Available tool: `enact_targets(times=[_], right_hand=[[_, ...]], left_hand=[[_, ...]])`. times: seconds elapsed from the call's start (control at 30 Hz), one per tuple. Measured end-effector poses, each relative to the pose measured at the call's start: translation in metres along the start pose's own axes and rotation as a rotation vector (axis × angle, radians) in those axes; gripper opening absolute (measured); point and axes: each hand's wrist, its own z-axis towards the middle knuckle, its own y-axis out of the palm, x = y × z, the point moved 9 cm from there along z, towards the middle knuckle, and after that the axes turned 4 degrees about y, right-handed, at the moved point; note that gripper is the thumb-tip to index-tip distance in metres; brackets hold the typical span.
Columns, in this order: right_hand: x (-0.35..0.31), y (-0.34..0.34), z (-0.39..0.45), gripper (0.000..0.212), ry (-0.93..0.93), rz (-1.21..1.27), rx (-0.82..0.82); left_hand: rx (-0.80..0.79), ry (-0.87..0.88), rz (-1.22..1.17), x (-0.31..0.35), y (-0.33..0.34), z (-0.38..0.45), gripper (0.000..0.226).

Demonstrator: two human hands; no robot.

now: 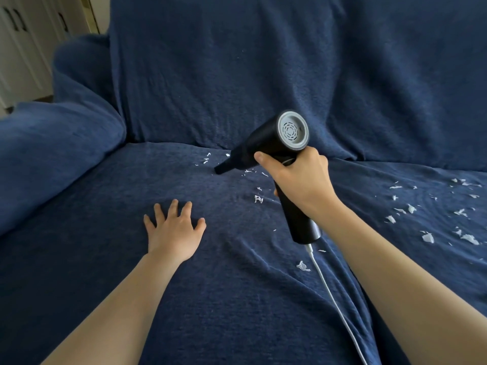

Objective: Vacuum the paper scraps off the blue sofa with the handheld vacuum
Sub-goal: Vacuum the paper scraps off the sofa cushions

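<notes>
My right hand (299, 177) grips the handle of a black handheld vacuum (266, 143) with a grey rear grille. Its nozzle (221, 168) points down-left and sits at the seat of the blue sofa (105, 206), near the backrest crease. Small white paper scraps (258, 198) lie around the nozzle and under the vacuum. A larger scatter of paper scraps (427, 214) covers the seat at the right. My left hand (174, 230) rests flat on the seat with fingers spread, left of the vacuum.
A white cable (332, 293) runs from the vacuum's handle base down across the seat to the bottom edge. The sofa armrest (58, 143) rises at the left. White cabinet doors (23, 48) stand beyond it at the top left.
</notes>
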Motion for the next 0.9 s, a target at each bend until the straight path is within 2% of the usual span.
enact_targets(times=[0.13,0.37,0.5,0.77,0.9], right_hand=[[-0.007,0.011,-0.004,0.044,-0.018,0.082,-0.078],[0.002,0.002,0.022,0.048,-0.008,-0.016,0.05],[0.002,0.005,0.032,0.05,-0.005,0.025,0.051],[-0.017,0.039,0.031,0.045,-0.064,0.087,-0.062],[-0.018,0.046,0.039,0.044,-0.082,0.065,-0.049]], left_hand=[[-0.011,-0.014,0.001,0.001,0.001,0.002,0.064],[-0.018,0.023,0.004,0.01,0.001,0.009,0.065],[-0.022,0.035,0.0,0.017,0.003,0.011,0.066],[-0.02,0.04,0.023,0.017,0.004,0.007,0.066],[-0.012,0.044,0.038,0.019,0.003,0.007,0.066]])
